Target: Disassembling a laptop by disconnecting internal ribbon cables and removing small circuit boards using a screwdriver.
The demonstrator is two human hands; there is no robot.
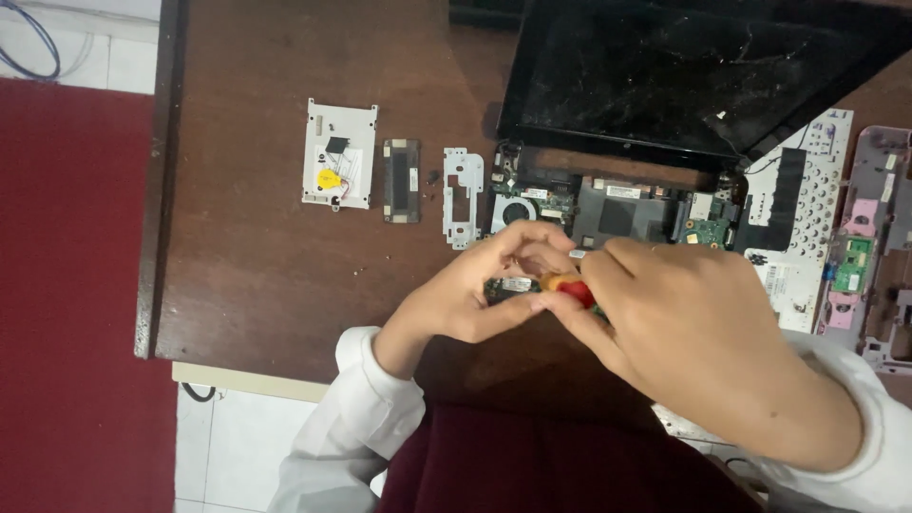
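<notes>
The screwdriver (568, 288), with its red and yellow handle, is held in the right hand (693, 328), whose fingers are closed around it just above the near edge of the opened laptop (608, 214) on the brown counter (256, 266). The left hand (475, 285) is curled beside it, thumb and fingertips pinched close to the tool's tip and to a small green circuit board (513, 285); whether anything is actually gripped there cannot be told. The tip itself is hidden between the two hands. The laptop's dark screen (703, 66) is tilted back, and its fan and boards are exposed. To the left, three removed parts are laid out well apart from the hands: a white metal plate (339, 154) bearing a yellow coin cell, a narrow dark cover (401, 180) and a slim metal bracket (463, 195), with tiny loose screws (432, 180) scattered between them. A white keyboard backing (798, 218) and a pink casing (879, 247) lie to the right. A slip of the tip could be caused by the cramped grip, and the nearby board could be scratched. The loose screws could easily be brushed off the counter by a sleeve.
</notes>
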